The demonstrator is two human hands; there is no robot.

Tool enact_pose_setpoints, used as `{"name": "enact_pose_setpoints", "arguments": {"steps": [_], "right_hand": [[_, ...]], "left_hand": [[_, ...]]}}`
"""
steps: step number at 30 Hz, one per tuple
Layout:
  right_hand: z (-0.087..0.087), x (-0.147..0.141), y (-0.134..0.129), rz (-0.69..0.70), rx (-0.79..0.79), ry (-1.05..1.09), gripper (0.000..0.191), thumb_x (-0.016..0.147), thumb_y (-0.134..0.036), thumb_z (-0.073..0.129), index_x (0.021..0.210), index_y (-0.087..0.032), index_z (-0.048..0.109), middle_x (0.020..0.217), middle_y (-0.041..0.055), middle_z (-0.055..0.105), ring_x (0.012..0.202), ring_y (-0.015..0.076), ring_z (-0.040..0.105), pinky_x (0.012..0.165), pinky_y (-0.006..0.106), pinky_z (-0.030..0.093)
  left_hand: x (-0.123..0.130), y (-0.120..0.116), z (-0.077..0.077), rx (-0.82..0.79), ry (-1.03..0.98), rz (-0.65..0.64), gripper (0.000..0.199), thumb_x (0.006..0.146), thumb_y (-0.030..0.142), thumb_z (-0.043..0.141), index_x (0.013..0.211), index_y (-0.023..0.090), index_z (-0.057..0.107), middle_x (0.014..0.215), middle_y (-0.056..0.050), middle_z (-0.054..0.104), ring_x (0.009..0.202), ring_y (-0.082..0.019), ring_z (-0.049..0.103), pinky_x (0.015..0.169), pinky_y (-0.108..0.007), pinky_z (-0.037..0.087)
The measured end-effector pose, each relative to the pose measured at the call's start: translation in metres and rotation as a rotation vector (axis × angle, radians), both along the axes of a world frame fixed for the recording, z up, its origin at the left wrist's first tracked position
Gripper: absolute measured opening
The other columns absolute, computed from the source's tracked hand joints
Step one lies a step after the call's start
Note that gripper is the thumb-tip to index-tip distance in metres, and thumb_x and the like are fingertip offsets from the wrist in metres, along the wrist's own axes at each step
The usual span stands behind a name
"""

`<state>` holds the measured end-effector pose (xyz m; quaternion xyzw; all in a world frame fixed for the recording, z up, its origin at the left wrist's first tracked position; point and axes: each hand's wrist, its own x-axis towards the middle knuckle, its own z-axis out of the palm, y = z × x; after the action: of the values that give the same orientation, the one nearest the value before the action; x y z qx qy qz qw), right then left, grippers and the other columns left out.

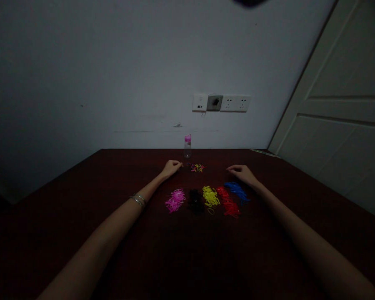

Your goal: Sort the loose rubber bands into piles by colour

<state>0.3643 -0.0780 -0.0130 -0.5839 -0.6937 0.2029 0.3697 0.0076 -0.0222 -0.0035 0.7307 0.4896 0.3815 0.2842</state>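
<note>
My left hand (171, 168) rests on the dark table with its fingers curled into a pinch, just left of a small mixed pile of coloured rubber bands (197, 167). Whatever its fingertips hold is too small to make out. My right hand (241, 173) lies farther right, thumb and fingers pressed together, beyond the blue rubber bands (236, 191); I cannot see anything certain in its pinch. Between my forearms, sorted heaps lie in a row: pink rubber bands (175, 200), black rubber bands (195, 201), yellow rubber bands (210, 196) and red rubber bands (228, 202).
A clear bottle with a pink cap (187, 146) stands behind the mixed pile, near the wall. Wall sockets (234, 103) are above the back edge of the reddish-brown table (187, 258). A pale panelled door (340, 137) slants along the right side.
</note>
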Motion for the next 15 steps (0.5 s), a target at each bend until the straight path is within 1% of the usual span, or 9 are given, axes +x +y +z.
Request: {"name": "enact_pose_setpoints", "arguments": {"steps": [2, 4, 6, 8, 11, 13, 15], "right_hand": [[0.008, -0.012, 0.0, 0.025, -0.007, -0.037, 0.032, 0.071, -0.031, 0.052, 0.091, -0.013, 0.068, 0.072, 0.0051, 0.068, 0.064, 0.0165, 0.06, 0.06, 0.026, 0.046], [0.017, -0.029, 0.0, 0.092, 0.001, -0.116, 0.031, 0.071, -0.03, 0.053, 0.092, -0.013, 0.068, 0.073, 0.0044, 0.068, 0.064, 0.0155, 0.06, 0.06, 0.025, 0.045], [0.025, -0.048, 0.001, 0.169, 0.024, -0.218, 0.028, 0.072, -0.028, 0.054, 0.092, -0.014, 0.068, 0.078, 0.0046, 0.068, 0.069, 0.0153, 0.06, 0.064, 0.025, 0.045], [0.031, -0.067, 0.003, 0.208, 0.057, -0.323, 0.025, 0.073, -0.028, 0.055, 0.092, -0.016, 0.068, 0.084, 0.0049, 0.068, 0.075, 0.016, 0.061, 0.068, 0.025, 0.044], [0.037, -0.091, 0.007, 0.176, 0.037, -0.43, 0.025, 0.076, -0.036, 0.056, 0.092, -0.021, 0.067, 0.091, 0.0045, 0.068, 0.082, 0.0176, 0.061, 0.068, 0.025, 0.043], [0.038, -0.104, 0.009, 0.107, -0.008, -0.494, 0.028, 0.075, -0.045, 0.056, 0.088, -0.023, 0.067, 0.092, 0.0048, 0.068, 0.082, 0.0197, 0.061, 0.064, 0.026, 0.043], [0.039, -0.113, 0.011, 0.043, -0.044, -0.559, 0.029, 0.075, -0.049, 0.055, 0.083, -0.022, 0.066, 0.09, 0.0056, 0.067, 0.081, 0.0213, 0.061, 0.06, 0.026, 0.041]], "left_hand": [[-0.001, 0.0, -0.002, 0.005, -0.012, -0.006, 0.034, 0.075, 0.037, 0.048, 0.073, 0.01, 0.068, 0.049, 0.003, 0.049, 0.048, -0.008, 0.041, 0.052, -0.02, 0.032], [-0.002, 0.0, -0.003, 0.01, -0.031, -0.01, 0.033, 0.075, 0.036, 0.047, 0.073, 0.01, 0.068, 0.049, 0.003, 0.048, 0.048, -0.008, 0.041, 0.051, -0.02, 0.031], [-0.003, 0.001, -0.004, 0.015, -0.048, -0.014, 0.033, 0.075, 0.037, 0.047, 0.073, 0.011, 0.068, 0.049, 0.003, 0.048, 0.047, -0.008, 0.04, 0.051, -0.02, 0.031], [-0.003, 0.0, -0.004, 0.015, -0.057, -0.005, 0.034, 0.075, 0.037, 0.046, 0.073, 0.011, 0.068, 0.049, 0.003, 0.047, 0.047, -0.008, 0.04, 0.05, -0.02, 0.031], [-0.003, -0.001, -0.004, 0.007, -0.056, 0.018, 0.033, 0.075, 0.035, 0.046, 0.072, 0.01, 0.068, 0.048, 0.003, 0.046, 0.047, -0.008, 0.04, 0.05, -0.02, 0.03], [-0.002, -0.001, -0.003, 0.0, -0.059, 0.02, 0.032, 0.075, 0.034, 0.046, 0.073, 0.01, 0.068, 0.049, 0.003, 0.046, 0.047, -0.008, 0.04, 0.049, -0.02, 0.03], [-0.002, -0.002, -0.003, 0.0, -0.06, 0.022, 0.032, 0.074, 0.034, 0.046, 0.073, 0.011, 0.068, 0.048, 0.003, 0.047, 0.046, -0.008, 0.04, 0.049, -0.02, 0.03]]}}
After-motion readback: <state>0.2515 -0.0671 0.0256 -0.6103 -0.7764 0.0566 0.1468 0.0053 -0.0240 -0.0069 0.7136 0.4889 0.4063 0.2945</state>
